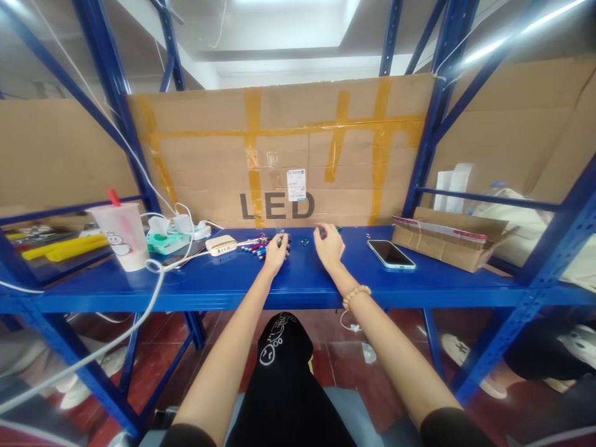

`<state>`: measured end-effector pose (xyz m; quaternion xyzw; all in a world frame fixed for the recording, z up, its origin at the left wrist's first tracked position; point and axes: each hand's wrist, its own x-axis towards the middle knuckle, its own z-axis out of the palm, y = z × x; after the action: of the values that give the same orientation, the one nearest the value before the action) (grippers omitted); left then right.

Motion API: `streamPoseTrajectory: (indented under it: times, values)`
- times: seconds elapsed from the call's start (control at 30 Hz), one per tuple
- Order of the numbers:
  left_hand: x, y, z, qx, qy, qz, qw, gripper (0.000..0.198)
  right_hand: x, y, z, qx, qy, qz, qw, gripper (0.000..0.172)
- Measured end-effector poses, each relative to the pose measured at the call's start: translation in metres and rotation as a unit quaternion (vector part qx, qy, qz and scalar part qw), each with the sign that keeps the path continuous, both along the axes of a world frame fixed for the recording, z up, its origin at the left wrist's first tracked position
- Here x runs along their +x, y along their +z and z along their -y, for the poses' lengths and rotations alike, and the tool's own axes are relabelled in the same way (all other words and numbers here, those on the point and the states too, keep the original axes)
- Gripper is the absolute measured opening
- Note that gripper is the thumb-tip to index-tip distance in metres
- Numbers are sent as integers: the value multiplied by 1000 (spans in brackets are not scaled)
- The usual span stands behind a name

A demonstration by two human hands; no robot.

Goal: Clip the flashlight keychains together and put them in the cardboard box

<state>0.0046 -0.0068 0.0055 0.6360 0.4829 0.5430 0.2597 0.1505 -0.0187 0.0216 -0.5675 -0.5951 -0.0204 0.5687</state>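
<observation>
On blue shelf [302,279]: left hand [275,254] beside pens [255,246].

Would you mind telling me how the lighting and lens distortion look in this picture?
Head view: the wide lens bows the blue rack posts outward at the edges; the ceiling strip light is blown out; the blue shelf is evenly lit; the small items by the left hand and right hand are too small to identify.
</observation>
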Motion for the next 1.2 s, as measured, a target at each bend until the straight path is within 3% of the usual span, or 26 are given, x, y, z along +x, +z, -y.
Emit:
streamPoseTrajectory:
  times: [0.07, 0.3, 0.5, 0.63, 0.7, 0.8, 0.87, 0.93, 1.2]
  values:
    - [0, 1, 2, -12, -8, -1, 1000, 44, 6, -3, -7, -54, -27, 3, 998, 27]
    - [0, 3, 4, 21, 19, -20, 999, 50, 9, -16, -17, -197, -76, 176, 961, 22]
    - [0, 2, 3, 45, 14, -68, 997, 41, 16, -14, -20, -252, -63, 121, 958, 11]
    - [1, 0, 2, 43, 5, -70, 997, 33, 17, -12, -19, -247, -46, 93, 963, 8]
    - [0, -1, 1, 48, 2, -73, 996, 28, 15, -12, -19, -208, -1, 69, 976, 7]
    - [-1, -3, -2, 56, -3, -94, 994, 25, 9, -12, -20, -103, 148, 4, 984, 10]
    - [-2, -3, -4, 79, -1, -122, 989, 24, 4, -12, -22, -58, 268, -57, 960, 17]
    - [-3, -3, -5, 106, 6, -150, 983, 26, -1, -11, -23, -57, 344, -113, 930, 25]
    - [-2, -2, -5, 105, -19, -173, 979, 45, -3, -3, -17, -90, 365, -204, 904, 35]
